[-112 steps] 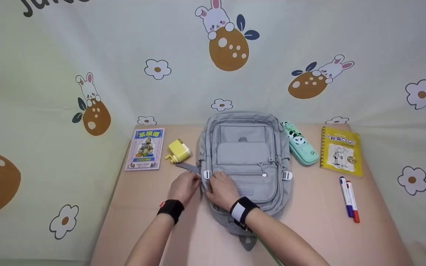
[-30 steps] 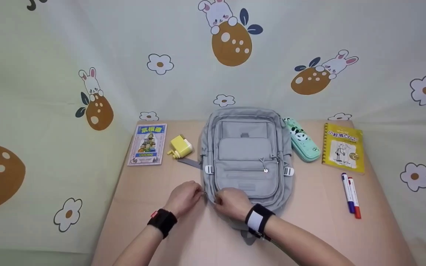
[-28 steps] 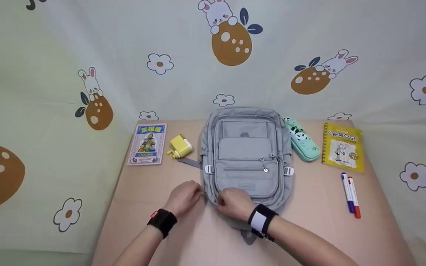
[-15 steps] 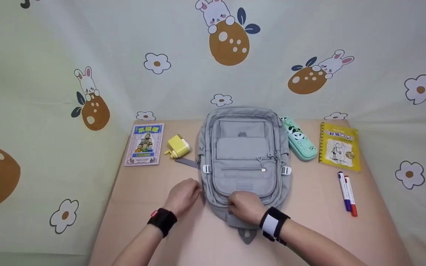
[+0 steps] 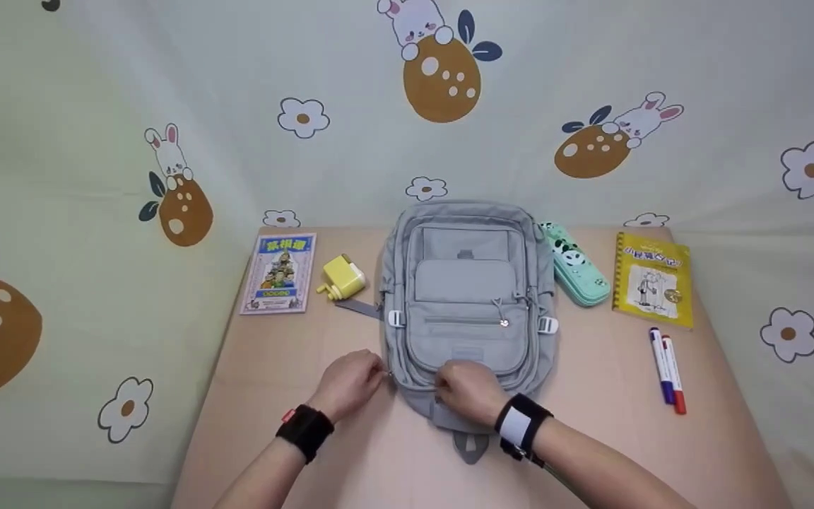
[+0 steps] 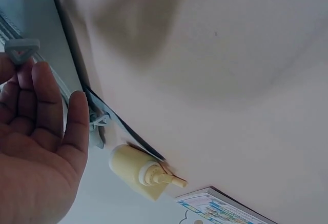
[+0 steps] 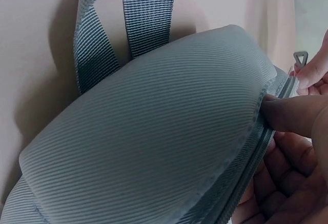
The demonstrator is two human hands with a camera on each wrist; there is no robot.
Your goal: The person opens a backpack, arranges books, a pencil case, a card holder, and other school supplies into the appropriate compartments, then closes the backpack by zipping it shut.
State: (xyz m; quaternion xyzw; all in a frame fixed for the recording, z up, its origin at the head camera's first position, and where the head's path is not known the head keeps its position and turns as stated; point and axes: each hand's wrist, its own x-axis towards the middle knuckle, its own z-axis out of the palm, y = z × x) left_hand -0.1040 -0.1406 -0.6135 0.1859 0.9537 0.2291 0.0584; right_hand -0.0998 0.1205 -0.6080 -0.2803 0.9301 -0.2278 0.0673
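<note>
A grey backpack [image 5: 465, 283] lies front side up, its webbing loop [image 5: 472, 445] towards the person. At its lower left edge, the left hand [image 5: 352, 385] pinches a zipper pull [image 6: 22, 49] between thumb and fingertips; the triangular metal tab shows in both wrist views. My right hand [image 5: 472, 389] grips the bag's near edge, with the thumb pressed on the fabric beside the zipper [image 7: 253, 155] and the fingers beneath. A yellow, crank-handled sharpener [image 5: 343, 277] sits left of the bag, near a grey strap [image 5: 359, 308].
Far left on the table [image 5: 266, 410] lies a purple comic book [image 5: 278, 274]. Right of the backpack are a mint panda pencil case [image 5: 580, 272], a yellow spiral-edged book [image 5: 653, 281], a blue marker [image 5: 661, 364] and a red marker [image 5: 674, 375]. A printed cloth rises behind.
Both hands have come down the bag's left side from the white buckle towards the near end. Within the last second the right hand has shifted right along the near edge.
</note>
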